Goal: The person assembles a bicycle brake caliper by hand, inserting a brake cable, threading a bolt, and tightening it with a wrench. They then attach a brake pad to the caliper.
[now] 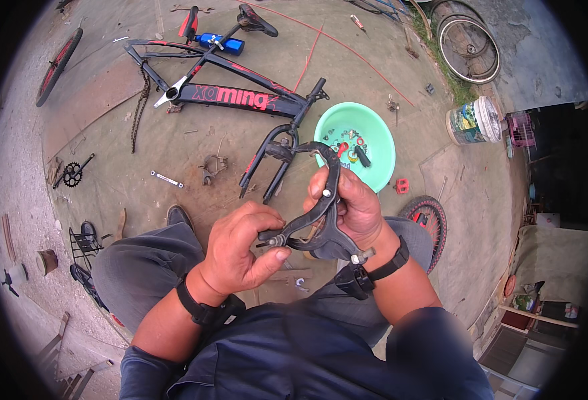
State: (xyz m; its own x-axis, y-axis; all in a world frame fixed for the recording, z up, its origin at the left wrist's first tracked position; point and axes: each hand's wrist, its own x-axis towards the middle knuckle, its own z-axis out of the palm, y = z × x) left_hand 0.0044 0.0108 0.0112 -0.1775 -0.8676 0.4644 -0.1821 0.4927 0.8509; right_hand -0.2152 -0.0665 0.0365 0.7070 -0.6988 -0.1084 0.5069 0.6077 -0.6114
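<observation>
Seated over a concrete floor (174,140), knees apart, both forearms coming up from the lower edge. Left hand (244,250) curled shut around one end of a black brake caliper (320,213), thumb and fingers pinching the small bolt at that arm's tip. Right hand (350,207) clamped on the caliper's other side, fingers wrapped over its upper arm, thumb pressed near the silver pivot bolt. Caliper held in the air between the knees, just above the lap, its curved upper arm arching toward the green basin (374,137). Black wrist straps on both arms.

Beyond the hands, lying flat on the floor: a black and red bicycle frame (240,93), fork (270,163) attached and pointing toward the person, saddle (257,20) at the far end. A blue canister (224,43) just beside the frame's far side. A chain (139,107) trailing from the frame's left end. Green basin just right of the fork, holding small parts, red and black among them. A spanner (167,179) on the floor left of the fork, a chainring with crank (74,175) farther left. A small wheel with red rim (428,223) touching the right knee. A white bucket (474,121) well to the right, bare rims (470,47) beyond it. Another wheel (59,65) at the far left edge.
</observation>
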